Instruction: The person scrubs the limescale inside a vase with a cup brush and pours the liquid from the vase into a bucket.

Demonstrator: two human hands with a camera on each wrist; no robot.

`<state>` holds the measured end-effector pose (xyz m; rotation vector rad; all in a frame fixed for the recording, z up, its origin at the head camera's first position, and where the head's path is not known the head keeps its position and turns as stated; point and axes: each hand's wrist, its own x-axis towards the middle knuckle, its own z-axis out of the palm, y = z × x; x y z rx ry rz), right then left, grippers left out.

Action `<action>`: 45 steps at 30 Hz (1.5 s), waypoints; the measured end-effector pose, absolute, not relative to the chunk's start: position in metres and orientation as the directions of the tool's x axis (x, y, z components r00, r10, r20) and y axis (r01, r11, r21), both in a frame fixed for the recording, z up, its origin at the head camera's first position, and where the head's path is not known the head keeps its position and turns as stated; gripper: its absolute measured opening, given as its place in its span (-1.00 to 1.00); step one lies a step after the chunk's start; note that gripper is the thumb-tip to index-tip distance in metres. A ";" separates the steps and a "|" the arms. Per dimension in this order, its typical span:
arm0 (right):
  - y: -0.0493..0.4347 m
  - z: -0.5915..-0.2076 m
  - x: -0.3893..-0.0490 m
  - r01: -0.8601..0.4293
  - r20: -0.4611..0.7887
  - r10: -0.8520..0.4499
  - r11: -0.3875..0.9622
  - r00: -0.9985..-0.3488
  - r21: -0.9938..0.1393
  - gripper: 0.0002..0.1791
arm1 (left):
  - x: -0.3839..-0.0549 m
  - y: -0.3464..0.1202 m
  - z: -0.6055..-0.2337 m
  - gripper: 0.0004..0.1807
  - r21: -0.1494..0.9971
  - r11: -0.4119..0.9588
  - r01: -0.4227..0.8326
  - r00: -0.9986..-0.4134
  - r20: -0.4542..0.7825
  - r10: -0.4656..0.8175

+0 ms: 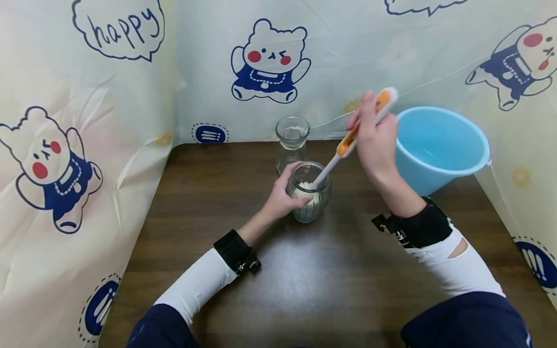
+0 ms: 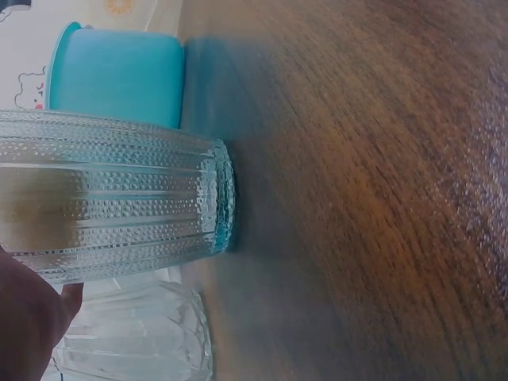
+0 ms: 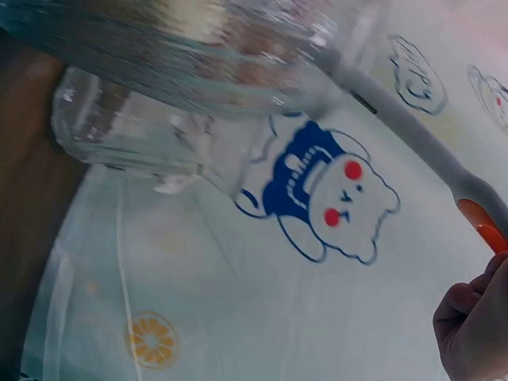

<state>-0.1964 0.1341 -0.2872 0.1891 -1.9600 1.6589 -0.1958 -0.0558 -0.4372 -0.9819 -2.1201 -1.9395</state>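
Observation:
My left hand (image 1: 280, 197) grips a ribbed clear glass jar (image 1: 310, 208) around its side, thumb toward the front. Held in my right hand (image 1: 377, 137) is a bottle brush (image 1: 332, 162) with a grey-white handle and orange grip. The brush slants down through the jar's mouth, and its pale head is inside, blurred by the glass. In the left wrist view, the jar's dotted wall (image 2: 135, 190) fills the left side, with a tan patch showing through. The right wrist view shows the brush's shaft (image 3: 405, 123) entering the jar. Whether the jar's base touches the table is unclear.
Just behind the jar stands a clear glass vase (image 1: 292, 133) with a flared rim. A light blue bucket (image 1: 439, 145) sits at the back right, beside my right forearm. Patterned sheeting (image 1: 204, 67) rises around the brown wooden table (image 1: 196, 193).

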 end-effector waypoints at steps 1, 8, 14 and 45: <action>0.137 -0.287 -0.199 -0.456 0.499 0.267 0.207 -0.825 -0.866 -0.45 | -0.196 -0.056 -0.438 -0.15 0.855 -0.020 0.518 -0.786 0.485 0.384; 0.133 -0.302 -0.196 -0.426 0.500 0.223 0.308 -0.837 -0.851 -0.41 | -0.196 -0.057 -0.438 -0.14 0.853 -0.049 0.519 -0.778 0.495 0.387; 0.132 -0.294 -0.200 -0.435 0.507 0.200 0.316 -0.838 -0.843 -0.40 | -0.197 -0.057 -0.436 -0.09 0.865 -0.049 0.499 -0.788 0.476 0.391; 0.112 -0.259 -0.199 -0.525 0.549 -0.064 0.403 -0.833 -0.750 -0.37 | -0.195 -0.054 -0.437 -0.08 0.863 -0.028 0.505 -0.785 0.473 0.400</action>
